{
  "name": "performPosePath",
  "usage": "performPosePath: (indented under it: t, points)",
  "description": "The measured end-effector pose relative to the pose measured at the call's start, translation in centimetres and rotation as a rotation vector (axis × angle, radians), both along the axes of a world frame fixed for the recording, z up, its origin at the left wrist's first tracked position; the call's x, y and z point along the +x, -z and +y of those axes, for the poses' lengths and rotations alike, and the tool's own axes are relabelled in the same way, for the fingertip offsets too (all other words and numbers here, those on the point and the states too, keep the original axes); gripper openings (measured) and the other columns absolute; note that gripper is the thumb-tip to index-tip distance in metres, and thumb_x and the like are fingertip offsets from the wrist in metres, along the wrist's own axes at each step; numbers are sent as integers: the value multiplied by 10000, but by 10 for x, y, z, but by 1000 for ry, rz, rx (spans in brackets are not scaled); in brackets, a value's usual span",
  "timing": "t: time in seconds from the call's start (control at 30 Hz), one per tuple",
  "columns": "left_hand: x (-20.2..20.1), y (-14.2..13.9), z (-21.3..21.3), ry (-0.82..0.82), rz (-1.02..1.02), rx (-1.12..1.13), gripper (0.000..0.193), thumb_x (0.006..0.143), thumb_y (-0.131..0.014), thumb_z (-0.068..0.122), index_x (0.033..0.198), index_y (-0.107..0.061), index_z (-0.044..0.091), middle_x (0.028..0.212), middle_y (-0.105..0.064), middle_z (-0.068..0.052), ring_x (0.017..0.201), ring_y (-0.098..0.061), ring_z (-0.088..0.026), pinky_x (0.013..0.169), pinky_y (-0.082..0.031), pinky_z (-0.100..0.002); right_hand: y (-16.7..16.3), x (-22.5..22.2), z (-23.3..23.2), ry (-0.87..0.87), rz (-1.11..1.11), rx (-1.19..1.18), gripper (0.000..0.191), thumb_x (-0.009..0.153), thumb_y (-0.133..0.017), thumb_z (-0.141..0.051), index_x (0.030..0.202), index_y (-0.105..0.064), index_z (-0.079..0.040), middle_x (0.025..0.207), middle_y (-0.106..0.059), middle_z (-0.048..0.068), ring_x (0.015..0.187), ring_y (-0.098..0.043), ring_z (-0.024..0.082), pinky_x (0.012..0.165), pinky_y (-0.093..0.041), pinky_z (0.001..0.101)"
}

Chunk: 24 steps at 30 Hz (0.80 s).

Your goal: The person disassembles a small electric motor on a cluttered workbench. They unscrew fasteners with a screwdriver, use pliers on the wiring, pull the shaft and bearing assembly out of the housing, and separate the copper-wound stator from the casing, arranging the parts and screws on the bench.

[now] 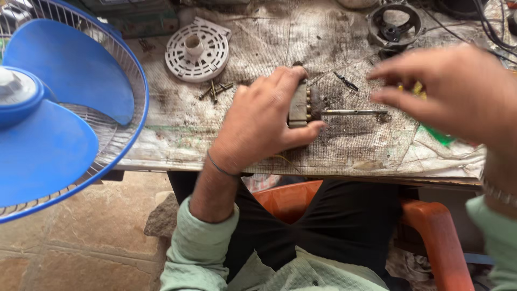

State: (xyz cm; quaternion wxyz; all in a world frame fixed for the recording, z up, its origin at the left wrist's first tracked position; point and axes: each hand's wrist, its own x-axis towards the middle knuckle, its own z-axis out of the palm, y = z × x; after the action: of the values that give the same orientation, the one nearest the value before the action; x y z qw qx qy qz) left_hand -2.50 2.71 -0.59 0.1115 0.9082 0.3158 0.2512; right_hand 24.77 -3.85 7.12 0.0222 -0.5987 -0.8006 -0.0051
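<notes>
- Blue fan (48, 108), wire guard on, blades bright blue: biggest item in frame, well off to the outer side of the left hand's knuckles, overhanging the bench edge.
- Workbench (177, 145), covered w/ stained, dirty mesh cloth, runs under both hands; an orange plastic chair (436, 237) shows below it, by the person's lap.
- Right hand (458, 89), blurred, hovers above the bench w/ fingers spread wide and holding nothing; fingertips point toward the shaft end, just beside it, not touching as far as can be told.
- Left hand (258, 124) clamps a small motor rotor (301, 105) on the cloth: fingers curl over the top, thumb presses from the near side. A thin band sits on the wrist.
- White round plastic motor cover (197, 51), ribbed, lies beyond the left fingertips, apart from them.
- Dark round motor housing (396, 24) sits far beyond the right fingertips, at the bench's back edge.
- Rotor's steel shaft (353, 112) sticks out past the left thumb tip toward the right hand, flat along the cloth.
- Loose screws (215, 90) lie near the left index knuckle, between hand and white cover.
</notes>
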Motion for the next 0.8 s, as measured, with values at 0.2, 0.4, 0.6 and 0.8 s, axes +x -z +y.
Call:
performPosePath:
  t: [0.2,0.4,0.6,0.8]
  points:
    - [-8,-2,3,89,-53,39,876,795,-833,589,1413,-544,40,1179,-657,-127,1026,-647,-275,808,-474,-445,45,-11,-57,152,371,107,254,925,-752,-257,1088,-780,-65,937,-779,95,740,-727,198,647,-563,338]
    - [-15,-11,1,131,-68,-11,851,770,-859,536,1431,-562,90,1269,-679,-91,1094,-656,-265,892,-467,-445,67,-32,-72,145,592,289,201,939,-774,-124,1087,-725,3,963,-721,107,824,-711,215,706,-540,322]
    - [-19,-22,-5,145,-39,195,1073,609,-978,581,1429,-536,48,1320,-613,-179,1185,-604,-340,1081,-338,-577,77,-32,-71,106,651,375,185,947,-800,-104,1076,-731,9,958,-713,109,816,-700,211,701,-542,310]
    - [-14,-28,-11,86,-18,-92,1122,512,-1027,398,1433,-515,12,1336,-620,-159,1141,-660,-323,985,-542,-450,80,-31,-72,93,640,396,162,933,-804,-106,1028,-734,6,936,-710,104,830,-696,227,718,-545,329]
